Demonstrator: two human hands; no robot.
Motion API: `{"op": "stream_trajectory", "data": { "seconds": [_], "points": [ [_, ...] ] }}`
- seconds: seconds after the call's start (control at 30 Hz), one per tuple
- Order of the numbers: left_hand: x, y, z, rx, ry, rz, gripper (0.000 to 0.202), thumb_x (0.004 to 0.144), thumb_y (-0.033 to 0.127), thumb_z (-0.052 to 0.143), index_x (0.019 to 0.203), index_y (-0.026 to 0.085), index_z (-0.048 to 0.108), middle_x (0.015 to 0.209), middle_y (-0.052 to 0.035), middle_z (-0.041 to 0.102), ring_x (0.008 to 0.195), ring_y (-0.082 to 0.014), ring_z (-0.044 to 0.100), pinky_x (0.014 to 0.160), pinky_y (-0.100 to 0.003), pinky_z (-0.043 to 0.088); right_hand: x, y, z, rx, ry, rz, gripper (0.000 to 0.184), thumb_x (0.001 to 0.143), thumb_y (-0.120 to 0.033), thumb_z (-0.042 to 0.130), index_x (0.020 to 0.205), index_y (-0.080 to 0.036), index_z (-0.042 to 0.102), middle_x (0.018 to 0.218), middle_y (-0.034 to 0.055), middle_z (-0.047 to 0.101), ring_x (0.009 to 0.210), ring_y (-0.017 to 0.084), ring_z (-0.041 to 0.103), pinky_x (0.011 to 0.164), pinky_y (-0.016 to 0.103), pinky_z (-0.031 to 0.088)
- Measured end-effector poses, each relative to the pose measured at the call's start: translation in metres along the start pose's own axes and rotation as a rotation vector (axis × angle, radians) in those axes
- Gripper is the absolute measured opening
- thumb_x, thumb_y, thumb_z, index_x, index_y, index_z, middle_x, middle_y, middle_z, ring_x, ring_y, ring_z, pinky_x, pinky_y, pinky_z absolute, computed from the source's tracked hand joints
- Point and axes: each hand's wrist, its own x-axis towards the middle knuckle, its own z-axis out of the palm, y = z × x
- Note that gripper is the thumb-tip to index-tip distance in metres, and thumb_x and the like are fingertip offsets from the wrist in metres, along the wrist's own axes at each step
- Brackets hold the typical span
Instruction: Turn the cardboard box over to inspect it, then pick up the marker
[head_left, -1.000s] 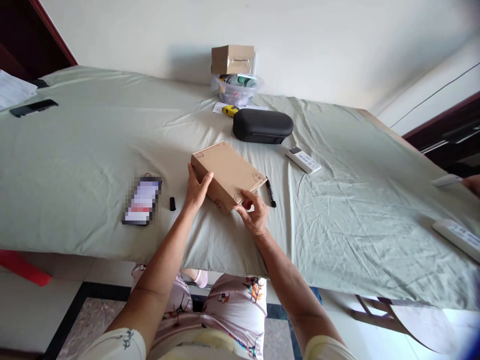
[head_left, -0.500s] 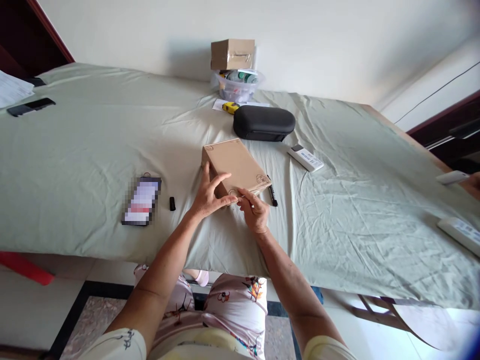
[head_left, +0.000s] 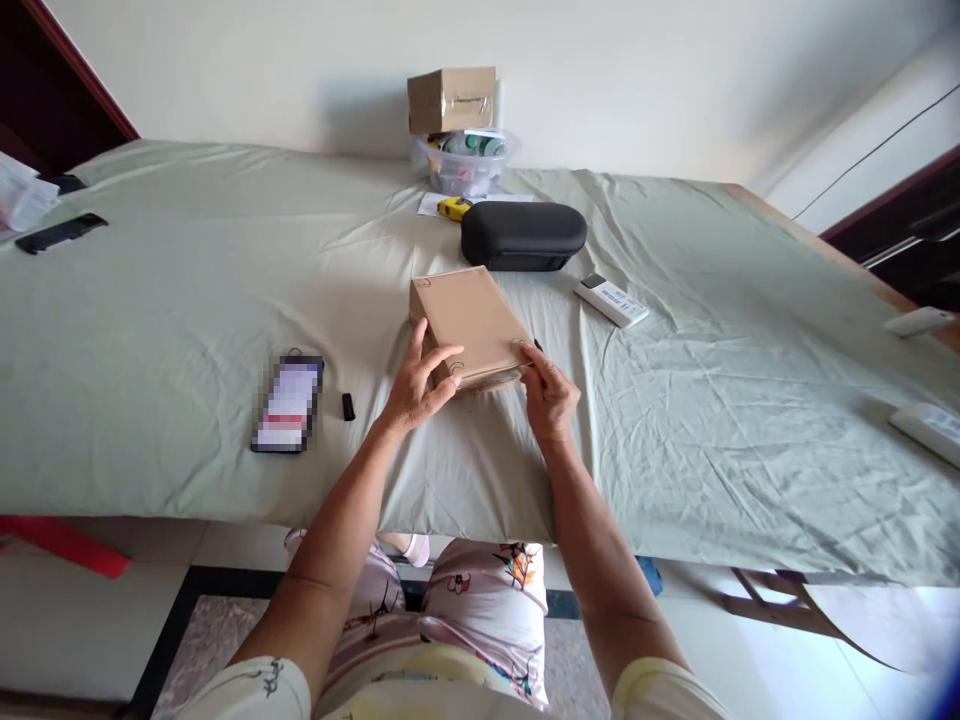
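1. Pale wall [head_left: 637, 80] fills the far background, with dark wooden frames at the far left and far right edges.
2. Green sheet [head_left: 187, 300], wrinkled, covers a wide table that runs from left to right across the view; its near edge hangs over the person's lap.
3. Flat cardboard box [head_left: 469, 320] lies on the sheet near the middle, close to the near edge, its long side running away from the person.
4. Black case [head_left: 523, 235], oval and zipped, sits just beyond the flat box, apart from it.
5. Small brown carton [head_left: 451, 98] rests on top of a clear plastic tub [head_left: 465, 170] by the far wall; a yellow tape measure [head_left: 454, 208] lies just in front of the tub.
6. Left hand [head_left: 420, 385] presses on the near left corner of the flat box, fingers spread over its top and thumb at its left side, so it holds the box without closing round it.
7. Right hand [head_left: 551, 395] pinches the near right corner of the flat box between thumb and fingertips.
8. Phone [head_left: 289, 403], its screen blurred, lies to the left of the hands, with a small black cap [head_left: 348, 406] between it and the left hand.
9. White remote [head_left: 611, 301] lies to the right of the flat box, well apart from it; two more white remotes lie at the far right edge.
10. Black marker [head_left: 537, 346] shows only its tip beside the right hand.
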Motion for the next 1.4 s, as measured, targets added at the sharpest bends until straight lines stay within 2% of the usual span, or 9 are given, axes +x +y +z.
{"op": "stream_trajectory", "data": {
  "seconds": [0.17, 0.3, 0.57, 0.7, 0.87, 1.0, 1.1, 1.2, 1.4],
  "points": [
    [0.002, -0.002, -0.004, -0.074, 0.027, -0.017, 0.040, 0.098, 0.052, 0.065, 0.125, 0.025, 0.080, 0.184, -0.0131, 0.035, 0.171, -0.0363, 0.037, 0.140, -0.056, 0.033, 0.006, 0.003, -0.008, -0.004, 0.055, 0.138, 0.044, 0.098, -0.057, 0.064, 0.115, -0.022, 0.085, 0.065, -0.0028, 0.068, 0.060, 0.013, 0.058, 0.067, 0.030, 0.054],
    [0.004, -0.006, -0.002, -0.072, 0.028, -0.007, 0.044, 0.098, 0.058, 0.066, 0.127, 0.028, 0.079, 0.182, -0.0122, 0.040, 0.167, -0.0333, 0.045, 0.139, -0.054, 0.036, 0.007, -0.002, -0.006, 0.073, -0.008, 0.200, 0.047, 0.099, -0.062, 0.059, 0.089, -0.021, 0.079, 0.064, -0.0007, 0.068, 0.053, 0.011, 0.050, 0.057, 0.027, 0.046],
    [0.007, -0.012, -0.008, -0.170, -0.033, 0.012, 0.057, 0.097, 0.069, 0.070, 0.136, 0.028, 0.075, 0.181, -0.0137, 0.040, 0.169, -0.0327, 0.043, 0.138, -0.055, 0.039, 0.007, 0.000, -0.002, 0.093, 0.002, 0.227, 0.052, 0.097, -0.070, 0.059, 0.092, -0.021, 0.075, 0.070, -0.0006, 0.068, 0.055, 0.012, 0.056, 0.059, 0.028, 0.047],
    [0.007, -0.025, -0.001, -0.170, -0.061, -0.023, 0.065, 0.089, 0.044, 0.086, 0.149, 0.029, 0.067, 0.181, -0.0151, 0.037, 0.170, -0.0359, 0.039, 0.133, -0.057, 0.046, 0.006, 0.000, -0.002, 0.053, -0.049, 0.248, 0.050, 0.096, -0.068, 0.060, 0.094, -0.021, 0.074, 0.063, -0.0018, 0.066, 0.059, 0.015, 0.064, 0.066, 0.030, 0.053],
    [0.008, -0.038, 0.007, -0.061, -0.054, -0.050, 0.090, 0.091, 0.018, 0.076, 0.172, 0.032, 0.040, 0.183, -0.0116, 0.038, 0.173, -0.0326, 0.036, 0.139, -0.053, 0.039, 0.005, 0.002, 0.000, 0.055, -0.160, 0.300, 0.042, 0.095, -0.062, 0.060, 0.103, -0.022, 0.072, 0.067, -0.0010, 0.072, 0.058, 0.017, 0.068, 0.067, 0.031, 0.055],
    [0.009, -0.036, 0.007, 0.124, -0.084, -0.184, 0.109, 0.089, 0.010, 0.077, 0.179, 0.029, 0.017, 0.180, -0.0160, 0.046, 0.162, -0.0364, 0.053, 0.132, -0.055, 0.048, 0.005, 0.007, 0.002, -0.042, -0.215, 0.308, 0.031, 0.095, -0.049, 0.061, 0.105, -0.023, 0.073, 0.090, 0.0049, 0.084, 0.061, 0.017, 0.069, 0.071, 0.033, 0.055],
    [0.008, -0.035, 0.010, 0.304, -0.073, -0.237, 0.086, 0.088, 0.007, 0.081, 0.165, 0.023, 0.047, 0.163, -0.0194, 0.064, 0.155, -0.0425, 0.059, 0.131, -0.063, 0.044, 0.003, 0.009, 0.002, -0.176, -0.313, 0.286, 0.020, 0.091, -0.038, 0.064, 0.101, -0.025, 0.076, 0.099, 0.0059, 0.086, 0.076, 0.022, 0.073, 0.079, 0.037, 0.056],
    [0.007, -0.038, 0.013, 0.395, -0.051, -0.220, 0.048, 0.089, 0.006, 0.081, 0.133, 0.023, 0.073, 0.139, -0.0162, 0.078, 0.150, -0.0417, 0.062, 0.130, -0.062, 0.042, 0.001, 0.010, 0.004, -0.269, -0.372, 0.261, 0.016, 0.089, -0.033, 0.064, 0.095, -0.027, 0.077, 0.098, 0.0057, 0.085, 0.085, 0.025, 0.074, 0.081, 0.037, 0.054],
    [0.010, -0.036, 0.009, 0.523, -0.102, -0.233, 0.016, 0.095, 0.013, 0.076, 0.111, 0.017, 0.076, 0.123, -0.0156, 0.081, 0.128, -0.0331, 0.074, 0.114, -0.047, 0.054, -0.001, 0.008, 0.005, -0.229, -0.363, 0.218, 0.017, 0.087, -0.034, 0.062, 0.095, -0.025, 0.074, 0.085, 0.0038, 0.079, 0.075, 0.021, 0.067, 0.076, 0.034, 0.050]
  ]
}}
